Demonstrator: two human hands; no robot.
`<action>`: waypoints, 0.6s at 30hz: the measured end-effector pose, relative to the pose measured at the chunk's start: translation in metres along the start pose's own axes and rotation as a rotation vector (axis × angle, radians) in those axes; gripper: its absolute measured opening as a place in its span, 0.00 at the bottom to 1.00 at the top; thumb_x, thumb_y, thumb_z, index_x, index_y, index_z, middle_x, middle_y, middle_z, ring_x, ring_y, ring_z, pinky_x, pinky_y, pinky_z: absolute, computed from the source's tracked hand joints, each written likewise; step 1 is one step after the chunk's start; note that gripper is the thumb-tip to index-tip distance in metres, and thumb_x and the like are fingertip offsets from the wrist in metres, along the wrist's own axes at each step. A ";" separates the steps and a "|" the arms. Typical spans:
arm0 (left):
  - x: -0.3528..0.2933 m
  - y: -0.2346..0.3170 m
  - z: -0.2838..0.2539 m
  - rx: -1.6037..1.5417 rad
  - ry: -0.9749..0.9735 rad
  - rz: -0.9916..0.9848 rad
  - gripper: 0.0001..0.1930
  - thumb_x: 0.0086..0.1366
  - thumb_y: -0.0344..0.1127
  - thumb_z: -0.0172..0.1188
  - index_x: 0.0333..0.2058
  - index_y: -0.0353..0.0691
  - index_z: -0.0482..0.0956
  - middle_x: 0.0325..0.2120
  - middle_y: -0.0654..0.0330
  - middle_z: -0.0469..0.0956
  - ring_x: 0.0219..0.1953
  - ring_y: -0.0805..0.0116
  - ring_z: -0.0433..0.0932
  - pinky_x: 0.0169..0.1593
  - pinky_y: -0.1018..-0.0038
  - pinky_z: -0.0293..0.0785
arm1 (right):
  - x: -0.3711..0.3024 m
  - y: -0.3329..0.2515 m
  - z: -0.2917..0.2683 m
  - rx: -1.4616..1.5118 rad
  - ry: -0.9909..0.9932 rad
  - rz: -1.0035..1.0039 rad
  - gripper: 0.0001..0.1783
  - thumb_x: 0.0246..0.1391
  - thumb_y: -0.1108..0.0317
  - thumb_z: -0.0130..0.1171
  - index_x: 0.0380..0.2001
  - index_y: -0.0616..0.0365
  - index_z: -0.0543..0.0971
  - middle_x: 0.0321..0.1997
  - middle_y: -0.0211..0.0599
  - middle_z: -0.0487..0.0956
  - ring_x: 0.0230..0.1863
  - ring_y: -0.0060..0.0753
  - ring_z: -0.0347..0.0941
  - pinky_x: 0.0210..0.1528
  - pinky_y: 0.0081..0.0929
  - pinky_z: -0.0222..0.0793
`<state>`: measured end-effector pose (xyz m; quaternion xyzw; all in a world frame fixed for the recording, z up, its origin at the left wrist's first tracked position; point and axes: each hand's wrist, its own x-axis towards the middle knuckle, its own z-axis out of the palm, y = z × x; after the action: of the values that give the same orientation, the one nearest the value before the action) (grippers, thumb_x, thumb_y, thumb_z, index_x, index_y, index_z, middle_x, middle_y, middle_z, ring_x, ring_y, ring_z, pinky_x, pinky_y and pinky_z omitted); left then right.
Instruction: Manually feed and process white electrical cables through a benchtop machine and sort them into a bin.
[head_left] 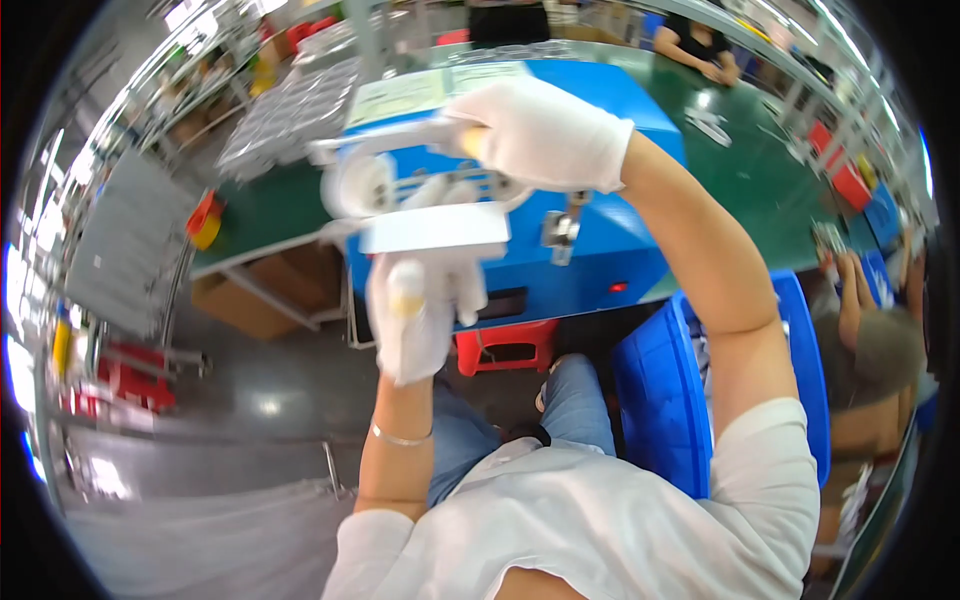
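My left hand [415, 325], in a white glove with pale fingertips, is closed round a white plastic part [435, 230] with a flat rectangular face, in front of a blue box-shaped machine [605, 240]. Above and beyond it, my gloved right hand [550, 135] reaches across the machine's top, its fingers closed on a long white bar [400, 133]. A round white cup-shaped piece [365, 187] sits between the hands. Motion smears these pieces, so I cannot tell whether bar, cup and flat part are joined. A metal fitting [562, 235] sticks out of the machine's front.
The machine stands on a green table [745, 180]. At my right is a blue bin [655, 395]; a red stool [505, 345] is under the table. Clear plastic trays [290, 115] are stacked at the far left, near a yellow-and-red tape dispenser [205, 222]. Another person [700, 50] sits across the table.
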<state>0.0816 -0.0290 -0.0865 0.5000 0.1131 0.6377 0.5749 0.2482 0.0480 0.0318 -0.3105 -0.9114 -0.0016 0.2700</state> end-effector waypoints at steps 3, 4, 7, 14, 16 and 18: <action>-0.008 0.040 0.029 0.244 0.086 0.145 0.47 0.51 0.57 0.63 0.58 0.25 0.58 0.44 0.45 0.74 0.20 0.70 0.74 0.18 0.82 0.65 | -0.013 -0.035 -0.055 0.207 0.008 -0.008 0.08 0.51 0.69 0.54 0.30 0.64 0.75 0.25 0.39 0.75 0.25 0.36 0.72 0.29 0.29 0.68; -0.007 0.050 0.029 0.274 -0.074 0.137 0.54 0.44 0.61 0.68 0.58 0.25 0.56 0.49 0.43 0.71 0.21 0.70 0.74 0.17 0.83 0.65 | -0.025 0.017 -0.050 0.145 0.142 -0.253 0.09 0.54 0.66 0.54 0.28 0.63 0.76 0.23 0.33 0.72 0.20 0.26 0.66 0.22 0.25 0.63; -0.013 0.059 0.024 0.593 -0.020 -0.030 0.63 0.36 0.67 0.69 0.61 0.26 0.52 0.55 0.43 0.66 0.25 0.72 0.73 0.23 0.83 0.66 | -0.074 0.062 -0.083 0.516 0.271 0.711 0.10 0.51 0.61 0.60 0.30 0.57 0.81 0.20 0.25 0.74 0.19 0.16 0.66 0.19 0.18 0.58; -0.076 0.055 -0.035 0.748 0.007 -0.456 0.47 0.49 0.62 0.65 0.56 0.28 0.64 0.44 0.48 0.75 0.25 0.75 0.73 0.27 0.83 0.68 | -0.346 0.214 -0.018 0.485 0.606 1.560 0.12 0.55 0.61 0.56 0.26 0.60 0.76 0.17 0.27 0.65 0.18 0.19 0.59 0.19 0.18 0.56; -0.076 0.048 -0.035 0.828 -0.004 -0.497 0.43 0.55 0.63 0.59 0.56 0.29 0.65 0.43 0.50 0.75 0.24 0.77 0.71 0.30 0.83 0.67 | -0.394 0.215 0.011 0.809 0.810 1.551 0.13 0.56 0.60 0.56 0.33 0.60 0.76 0.25 0.34 0.73 0.25 0.28 0.72 0.28 0.25 0.71; -0.075 0.041 -0.032 0.848 0.004 -0.508 0.44 0.54 0.63 0.60 0.56 0.29 0.65 0.43 0.49 0.76 0.25 0.77 0.72 0.29 0.84 0.67 | -0.425 0.210 0.023 0.916 0.952 1.514 0.14 0.58 0.62 0.53 0.43 0.59 0.74 0.39 0.42 0.78 0.35 0.41 0.78 0.38 0.33 0.77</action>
<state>0.0200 -0.0913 -0.1102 0.6452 0.4820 0.3764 0.4579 0.6370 -0.0187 -0.2323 -0.6415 -0.1843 0.3974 0.6297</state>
